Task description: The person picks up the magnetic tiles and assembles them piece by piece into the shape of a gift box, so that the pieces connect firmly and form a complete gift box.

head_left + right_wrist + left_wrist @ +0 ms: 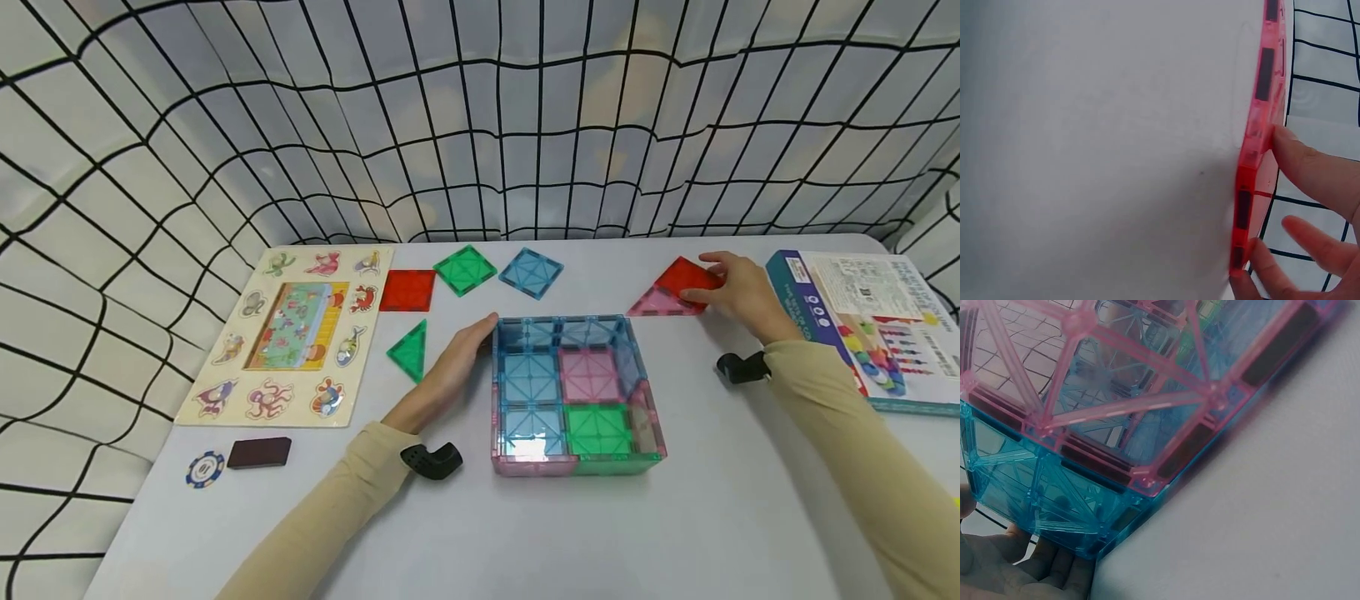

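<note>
A shallow open box of magnetic tiles (576, 392) stands mid-table, with blue, pink and green squares as floor and clear blue and pink walls (1104, 450). My left hand (457, 360) rests flat against its left wall, fingers straight (1035, 569). My right hand (738, 287) pinches a red tile (686, 275) at the far right, lifted at an angle over a pink triangle tile (658, 303); the right wrist view shows the red tile (1259, 125) edge-on between my fingertips.
Loose tiles lie behind the box: a red square (407, 290), a green square (465, 268), a blue square (531, 272), and a green triangle (409, 350). An animal puzzle board (296, 333) is left, a toy box (873, 329) right. A poker chip (205, 468) and dark block (258, 452) sit front left.
</note>
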Tool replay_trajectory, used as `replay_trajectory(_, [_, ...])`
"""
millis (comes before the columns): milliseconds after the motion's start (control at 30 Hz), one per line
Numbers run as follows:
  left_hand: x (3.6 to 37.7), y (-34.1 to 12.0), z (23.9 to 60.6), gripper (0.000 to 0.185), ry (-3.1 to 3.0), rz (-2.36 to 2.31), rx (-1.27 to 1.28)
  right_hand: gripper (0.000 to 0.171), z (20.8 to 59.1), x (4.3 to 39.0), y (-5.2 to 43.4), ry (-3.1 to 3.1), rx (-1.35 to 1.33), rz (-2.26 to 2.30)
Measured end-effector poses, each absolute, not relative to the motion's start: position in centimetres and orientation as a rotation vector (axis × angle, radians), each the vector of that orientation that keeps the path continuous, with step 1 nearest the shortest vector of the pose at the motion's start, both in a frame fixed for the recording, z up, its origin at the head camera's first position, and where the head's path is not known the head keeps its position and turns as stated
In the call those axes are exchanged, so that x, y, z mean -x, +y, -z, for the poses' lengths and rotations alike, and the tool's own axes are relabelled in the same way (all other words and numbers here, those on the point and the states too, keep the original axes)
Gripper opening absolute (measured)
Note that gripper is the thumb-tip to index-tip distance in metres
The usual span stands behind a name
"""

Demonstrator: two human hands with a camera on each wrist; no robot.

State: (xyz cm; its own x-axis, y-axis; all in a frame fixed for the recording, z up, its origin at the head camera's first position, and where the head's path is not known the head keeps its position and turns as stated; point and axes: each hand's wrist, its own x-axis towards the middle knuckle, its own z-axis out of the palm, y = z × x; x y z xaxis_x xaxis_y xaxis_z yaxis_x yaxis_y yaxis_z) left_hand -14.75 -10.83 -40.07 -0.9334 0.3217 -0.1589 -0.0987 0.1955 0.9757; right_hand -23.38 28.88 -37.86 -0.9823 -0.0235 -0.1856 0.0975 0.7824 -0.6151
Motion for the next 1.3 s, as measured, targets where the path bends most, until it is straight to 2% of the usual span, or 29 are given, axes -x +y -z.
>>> replay_trajectory(433, [14.6,-11.0,39.6,0.065,2.158,-1.752,-0.216,0.081,37.3,22.9,28.9,2.715,-0.19,0.994])
replay_trajectory(867, [14.8,-11.3,39.6,0.068,2.156,-1.715,-0.22,0.054,36.0,20.8,27.1,2.898,0.124,1.134])
replay_trajectory(1300, [14.9,-11.4,39.3,0.07,2.14,-1.687,-0.214,0.057,33.5,18.6,26.6,2.837,0.087,1.408])
